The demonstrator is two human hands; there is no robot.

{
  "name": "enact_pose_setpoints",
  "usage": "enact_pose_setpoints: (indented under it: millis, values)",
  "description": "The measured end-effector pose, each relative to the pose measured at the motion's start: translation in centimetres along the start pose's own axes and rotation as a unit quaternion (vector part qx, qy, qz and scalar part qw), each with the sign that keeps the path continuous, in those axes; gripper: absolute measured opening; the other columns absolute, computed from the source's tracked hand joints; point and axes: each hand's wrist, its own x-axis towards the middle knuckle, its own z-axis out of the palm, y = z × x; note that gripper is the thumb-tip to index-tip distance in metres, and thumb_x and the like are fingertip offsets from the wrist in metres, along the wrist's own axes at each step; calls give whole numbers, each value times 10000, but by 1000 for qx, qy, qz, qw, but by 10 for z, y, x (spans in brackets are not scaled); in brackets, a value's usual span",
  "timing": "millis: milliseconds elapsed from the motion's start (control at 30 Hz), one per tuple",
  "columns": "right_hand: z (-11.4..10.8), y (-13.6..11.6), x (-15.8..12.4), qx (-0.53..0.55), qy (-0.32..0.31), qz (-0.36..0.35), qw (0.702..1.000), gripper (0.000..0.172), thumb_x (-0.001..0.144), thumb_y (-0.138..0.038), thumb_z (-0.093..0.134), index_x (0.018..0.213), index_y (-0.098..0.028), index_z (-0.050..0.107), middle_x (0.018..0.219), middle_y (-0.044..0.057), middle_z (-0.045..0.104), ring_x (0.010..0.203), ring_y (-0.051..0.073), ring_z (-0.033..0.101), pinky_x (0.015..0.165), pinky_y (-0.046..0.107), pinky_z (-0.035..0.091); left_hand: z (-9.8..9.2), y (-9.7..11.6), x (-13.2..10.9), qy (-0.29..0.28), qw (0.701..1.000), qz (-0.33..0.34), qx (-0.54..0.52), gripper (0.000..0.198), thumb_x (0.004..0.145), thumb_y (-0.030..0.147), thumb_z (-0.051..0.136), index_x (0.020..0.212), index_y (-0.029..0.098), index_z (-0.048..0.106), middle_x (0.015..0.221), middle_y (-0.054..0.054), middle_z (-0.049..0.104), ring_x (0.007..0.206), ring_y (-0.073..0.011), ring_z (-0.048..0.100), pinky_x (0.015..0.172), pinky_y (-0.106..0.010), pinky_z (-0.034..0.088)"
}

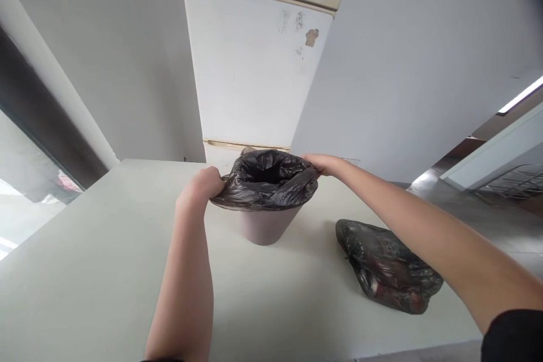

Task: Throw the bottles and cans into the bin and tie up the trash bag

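Note:
A black plastic garbage bag lines a pinkish-grey trash can, its edge folded outward over the rim. At the left side of the rim, my left hand is closed on the bag's folded edge. My right hand pinches the same edge at the right, its fingertips partly hidden behind the plastic. The bag's mouth gapes upward between both hands, and its inside is dark. The can stands upright on a pale table.
A filled black plastic bag lies on the table at the right, below my right forearm. Behind the table stands a white refrigerator against a grey wall. A metal rack is at the far right.

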Motion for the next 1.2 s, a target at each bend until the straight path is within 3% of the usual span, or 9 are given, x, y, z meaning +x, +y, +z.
enact_pose_setpoints:
  millis: [100,233,433,533,633,767,867,1033,1200]
  values:
    - [-4,13,-9,3,-15,9,1000,257,784,-313,705,668,-204,503,513,-19,443,460,98,358,478,255,332,3,-9,-2,-53,998,19,28,24,660,231,622,659,210,609,805,-148,727,763,-320,683,725,-431,518]
    - [-8,23,-23,20,-16,9,1000,346,799,-439,751,709,-218,501,540,-22,441,485,105,363,478,260,335,3,-14,-8,-65,997,34,23,110,586,268,640,691,251,664,736,-107,721,759,-339,682,704,-440,510]
    - [-15,32,-55,185,-94,-21,978,582,779,-772,770,813,-232,554,664,-10,519,529,111,381,482,270,304,-16,-13,-27,-49,997,34,-52,295,826,478,568,872,218,701,885,-105,786,765,-291,737,762,-401,536]
    - [-14,38,-70,237,-123,-48,963,474,807,-657,814,921,-231,641,790,17,603,649,150,515,552,279,397,-26,-20,-39,-66,988,89,-103,431,834,508,593,1152,234,690,1001,-80,802,754,-252,738,781,-368,548]
    - [-12,46,-81,264,-114,-86,954,283,833,-428,816,963,-212,687,861,30,632,732,159,555,638,290,464,-32,-28,-48,-114,976,146,-117,542,817,442,616,1339,295,624,1059,-37,799,730,-219,726,798,-355,553]
    - [-8,53,-88,333,-73,-103,934,212,787,-237,771,988,-204,713,983,79,692,832,200,618,749,336,523,-31,-29,-48,-141,968,177,-113,456,726,350,654,1176,304,716,1052,-21,792,767,-222,722,762,-344,563]
    - [-4,58,-86,393,-28,-94,914,162,783,-195,731,940,-215,698,986,87,708,817,210,629,730,355,538,-25,-26,-39,-172,966,163,-101,396,651,281,663,1035,270,759,948,-39,787,807,-255,741,740,-347,581]
    - [10,66,-74,443,15,-81,893,193,746,-92,690,901,-207,683,863,36,691,759,162,618,705,291,547,-19,-19,-27,-196,972,127,-18,466,701,244,635,1149,291,749,843,-36,779,856,-268,778,822,-386,604]
    - [36,69,-62,418,-2,-29,908,78,786,-157,660,825,-205,612,704,-2,604,597,131,525,516,244,438,-17,-10,-24,-213,969,127,9,461,704,206,639,1158,248,710,920,-65,796,904,-277,788,872,-412,616]
